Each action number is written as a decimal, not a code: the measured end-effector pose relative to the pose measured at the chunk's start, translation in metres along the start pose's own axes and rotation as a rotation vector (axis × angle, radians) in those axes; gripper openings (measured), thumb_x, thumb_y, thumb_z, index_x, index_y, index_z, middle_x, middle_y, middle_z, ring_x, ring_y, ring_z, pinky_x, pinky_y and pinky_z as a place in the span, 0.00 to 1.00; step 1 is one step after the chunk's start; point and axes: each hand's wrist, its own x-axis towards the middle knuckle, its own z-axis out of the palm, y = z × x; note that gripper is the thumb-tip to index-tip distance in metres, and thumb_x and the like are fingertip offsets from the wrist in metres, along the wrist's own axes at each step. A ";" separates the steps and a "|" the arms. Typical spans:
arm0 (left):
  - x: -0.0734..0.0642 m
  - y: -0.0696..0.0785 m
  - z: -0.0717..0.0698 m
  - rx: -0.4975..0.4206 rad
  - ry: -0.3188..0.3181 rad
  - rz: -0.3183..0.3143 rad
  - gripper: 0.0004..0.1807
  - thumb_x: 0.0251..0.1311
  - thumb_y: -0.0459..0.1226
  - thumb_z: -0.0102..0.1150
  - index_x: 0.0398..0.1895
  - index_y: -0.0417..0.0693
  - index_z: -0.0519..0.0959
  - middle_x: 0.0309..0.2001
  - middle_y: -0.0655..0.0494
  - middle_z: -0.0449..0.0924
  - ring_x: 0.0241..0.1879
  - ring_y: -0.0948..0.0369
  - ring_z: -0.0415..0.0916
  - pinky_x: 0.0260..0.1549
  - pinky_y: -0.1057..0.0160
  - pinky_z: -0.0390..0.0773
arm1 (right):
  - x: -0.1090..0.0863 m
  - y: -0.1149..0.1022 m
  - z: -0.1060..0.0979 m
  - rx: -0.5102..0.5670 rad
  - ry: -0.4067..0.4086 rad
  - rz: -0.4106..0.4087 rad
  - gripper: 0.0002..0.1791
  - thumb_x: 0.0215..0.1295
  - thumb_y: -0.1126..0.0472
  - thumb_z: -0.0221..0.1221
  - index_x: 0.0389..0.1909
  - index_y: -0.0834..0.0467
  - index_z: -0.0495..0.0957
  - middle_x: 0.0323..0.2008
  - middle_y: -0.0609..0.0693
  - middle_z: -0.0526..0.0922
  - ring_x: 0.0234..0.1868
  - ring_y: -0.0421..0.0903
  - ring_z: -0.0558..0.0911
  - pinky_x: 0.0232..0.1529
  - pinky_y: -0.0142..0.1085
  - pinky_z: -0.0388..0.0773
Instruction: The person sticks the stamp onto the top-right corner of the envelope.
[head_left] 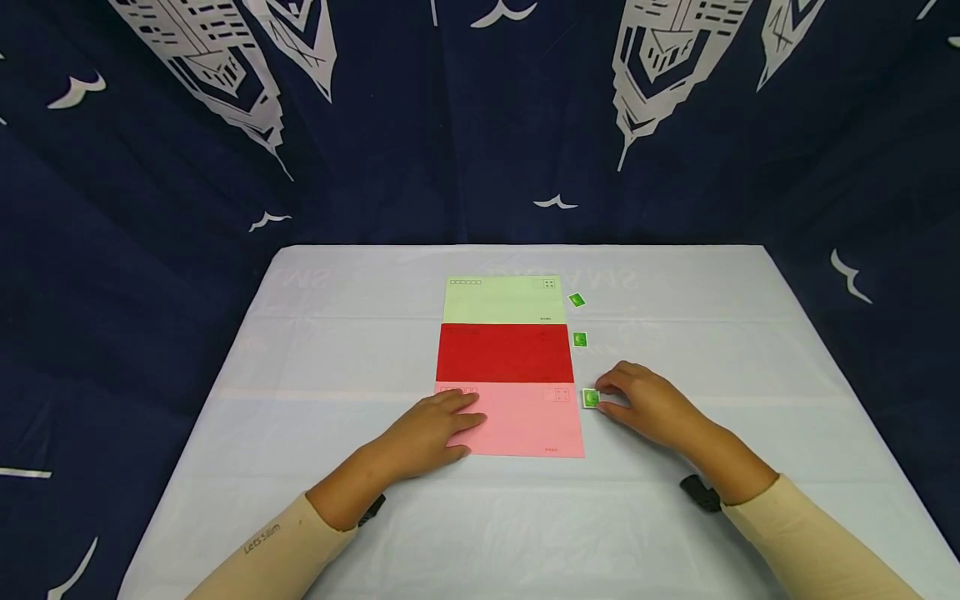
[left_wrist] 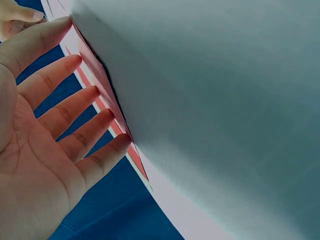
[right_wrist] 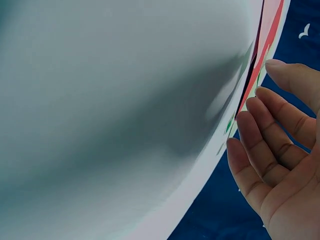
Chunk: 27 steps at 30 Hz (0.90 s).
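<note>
Three envelopes lie stacked in overlapping rows: light green (head_left: 502, 302) at the back, red (head_left: 504, 353) in the middle and pink (head_left: 525, 425) in front. My left hand (head_left: 431, 433) rests on the pink envelope's left part, fingers spread, as the left wrist view also shows. To the right of the pink envelope, my right hand (head_left: 648, 404) pinches a small green stamp (head_left: 591, 398) with white edges between thumb and index finger. In the right wrist view the stamp is seen nearly edge-on, and the other fingers of the right hand (right_wrist: 280, 145) are loosely bent.
Two more green stamps lie on the table, one right of the red envelope (head_left: 580, 339) and a tilted stamp (head_left: 577, 300) by the light green one. A white cloth covers the table (head_left: 337, 350). Behind it hangs a dark blue curtain (head_left: 450, 125) with white prints.
</note>
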 end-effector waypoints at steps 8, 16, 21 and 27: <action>0.000 0.000 0.001 0.003 -0.001 0.005 0.27 0.67 0.43 0.63 0.69 0.50 0.75 0.74 0.45 0.68 0.74 0.46 0.63 0.74 0.46 0.64 | 0.002 -0.006 0.000 0.019 0.010 -0.007 0.16 0.60 0.60 0.71 0.48 0.59 0.84 0.43 0.48 0.84 0.47 0.47 0.82 0.53 0.47 0.83; -0.001 -0.001 0.001 0.012 0.000 0.011 0.27 0.67 0.44 0.62 0.69 0.50 0.75 0.74 0.46 0.68 0.74 0.46 0.64 0.74 0.47 0.64 | 0.007 -0.011 0.003 0.025 0.007 -0.017 0.16 0.60 0.60 0.71 0.49 0.59 0.84 0.43 0.47 0.84 0.48 0.47 0.82 0.54 0.47 0.83; -0.001 -0.001 0.001 0.015 -0.001 0.009 0.27 0.68 0.44 0.62 0.69 0.51 0.75 0.74 0.46 0.68 0.74 0.46 0.64 0.74 0.47 0.64 | 0.010 -0.012 0.004 0.029 0.009 -0.024 0.16 0.60 0.60 0.70 0.49 0.58 0.83 0.44 0.47 0.84 0.49 0.47 0.82 0.55 0.47 0.83; 0.000 -0.001 0.001 0.007 -0.006 0.000 0.27 0.67 0.44 0.62 0.69 0.51 0.75 0.74 0.46 0.68 0.74 0.46 0.64 0.74 0.47 0.63 | 0.014 -0.014 0.006 0.034 0.010 -0.034 0.16 0.60 0.59 0.71 0.49 0.58 0.83 0.43 0.47 0.84 0.48 0.46 0.82 0.54 0.46 0.83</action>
